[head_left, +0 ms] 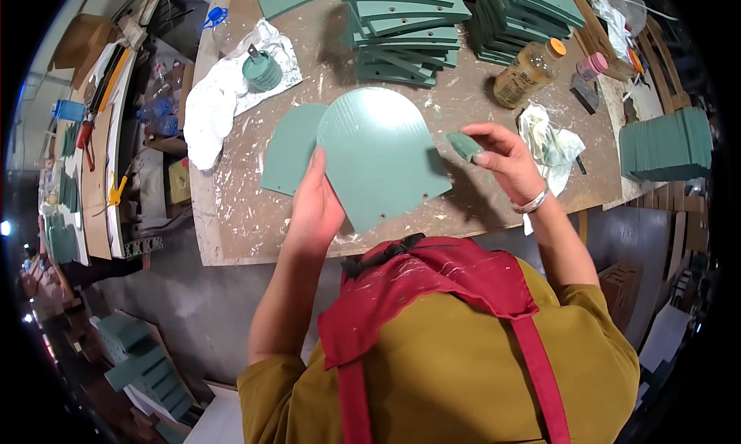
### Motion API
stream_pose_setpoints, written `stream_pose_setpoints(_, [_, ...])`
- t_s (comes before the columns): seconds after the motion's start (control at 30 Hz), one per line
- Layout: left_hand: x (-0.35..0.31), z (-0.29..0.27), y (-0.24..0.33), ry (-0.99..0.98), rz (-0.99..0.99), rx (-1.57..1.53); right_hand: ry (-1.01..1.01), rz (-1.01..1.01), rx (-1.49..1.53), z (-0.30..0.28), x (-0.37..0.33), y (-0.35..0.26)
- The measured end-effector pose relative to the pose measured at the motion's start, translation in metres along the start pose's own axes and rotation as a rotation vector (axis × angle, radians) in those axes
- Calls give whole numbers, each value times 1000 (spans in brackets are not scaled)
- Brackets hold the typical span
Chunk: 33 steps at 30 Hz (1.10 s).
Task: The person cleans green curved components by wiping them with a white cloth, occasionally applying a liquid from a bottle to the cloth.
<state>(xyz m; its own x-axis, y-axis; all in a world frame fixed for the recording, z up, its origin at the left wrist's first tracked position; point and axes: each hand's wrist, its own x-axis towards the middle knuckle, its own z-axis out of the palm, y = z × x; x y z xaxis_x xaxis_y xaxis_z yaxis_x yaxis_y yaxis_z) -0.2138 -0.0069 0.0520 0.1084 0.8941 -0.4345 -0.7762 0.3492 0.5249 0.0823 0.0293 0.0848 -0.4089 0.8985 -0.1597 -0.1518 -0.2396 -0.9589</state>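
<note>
My left hand (317,199) is closed on the left edge of a green arch-topped panel (378,155), thumb on its face. The panel is held tilted above the worktable (255,224), with small holes along its straight lower edge. To the panel's right, my right hand (505,160) pinches a small flat green pad (464,146) between thumb and fingers, apart from the panel. I cannot tell what the pad is made of. A second green panel (289,151) lies on the table, partly hidden behind the held one.
Stacks of green panels (401,29) (525,16) stand at the table's far side. A green-coated container (262,71) sits on a white cloth (212,124) at left. At right are an orange-capped bottle (526,74), a crumpled stained cloth (553,147) and another panel stack (665,145).
</note>
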Motion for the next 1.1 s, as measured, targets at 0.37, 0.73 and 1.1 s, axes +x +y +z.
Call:
stream_pose_setpoints(0.37, [7, 8, -7, -131, -121, 126, 16, 37, 363, 20, 6, 39])
stream_pose_setpoints(0.73, [7, -8, -31, -264, -48, 261, 163, -3, 546, 12, -1, 71])
stream_pose_setpoints(1.1, [-40, 39, 17, -247, 1377, 1764, 252, -105, 811, -45, -15, 53])
